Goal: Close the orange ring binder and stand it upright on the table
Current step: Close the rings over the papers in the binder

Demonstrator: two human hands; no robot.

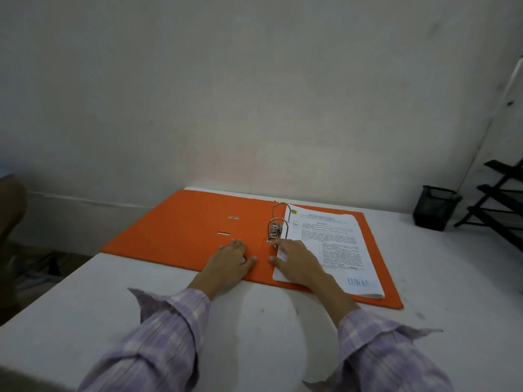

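Orange ring binder (pixel 184 230) lying open, left hand (pixel 229 261) and right hand (pixel 297 261) flat, gripping nothing

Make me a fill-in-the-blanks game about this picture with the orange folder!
1. The orange binder lies ____ on the table, not closed.
2. The stack of paper sits on the ____ half of the binder.
3. The right hand rests partly on the ____.
4. The black mesh cup stands at the table's far ____ corner.

Missing words: open; right; paper; right
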